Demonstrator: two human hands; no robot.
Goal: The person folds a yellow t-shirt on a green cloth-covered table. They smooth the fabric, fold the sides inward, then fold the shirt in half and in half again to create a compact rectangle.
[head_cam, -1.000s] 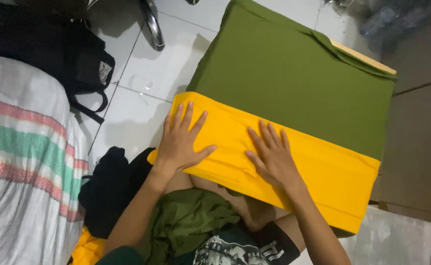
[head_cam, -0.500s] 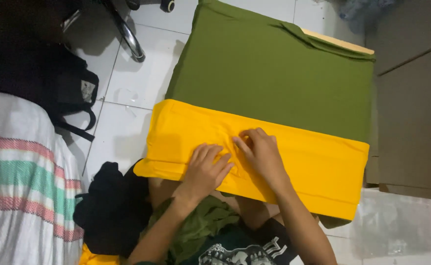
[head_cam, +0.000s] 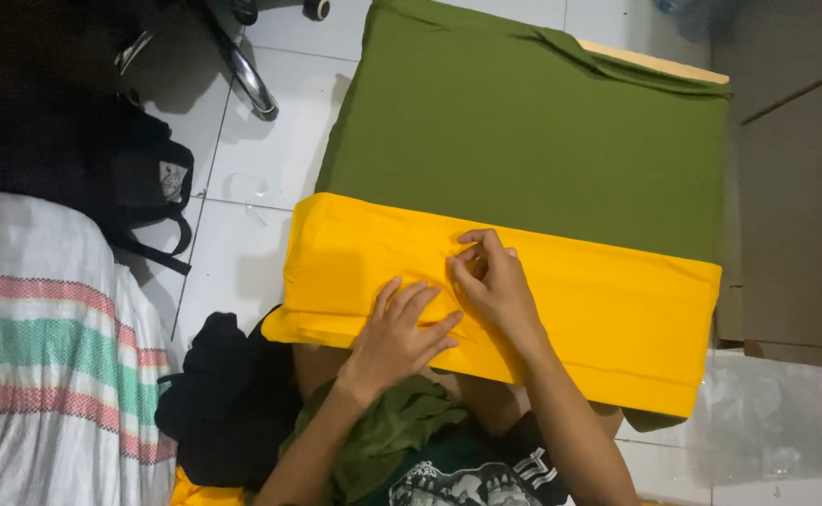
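— Fingers first: what are they doing in the head view?

— Both sets rest on the yellow cloth (head_cam: 523, 290). The left hand (head_cam: 401, 333) lies flat, fingers (head_cam: 411, 305) spread a little and pressed down, holding nothing. The right hand (head_cam: 495, 281) is curled, its fingertips (head_cam: 472, 255) drawn narrow together and pinching a small ridge of the yellow fabric near the middle of the strip.

— And the cloth itself?

— Smooth, matte, thin fabric folded into a long band with a crease running along its near side. It lies across the near end of a green cloth (head_cam: 533, 131), also smooth and matte, stretched over a board whose pale wooden edge (head_cam: 650, 61) shows at the far corner.

— How are the arms set?

— Both forearms come up from the bottom of the frame and angle inward, so the hands sit just beside each other, wrists low at the band's near edge.

— What borders the work?

— White floor tiles (head_cam: 261, 159) lie open to the left of the board. Further left sits a woven sack with red and green stripes (head_cam: 45, 347), a black bag (head_cam: 130, 187) above it, and a dark heap of clothing (head_cam: 228, 403) by the yellow band's left corner. A chair's metal leg (head_cam: 247, 75) crosses the tiles at the top. To the right, brown cardboard (head_cam: 795, 206) runs alongside the board.
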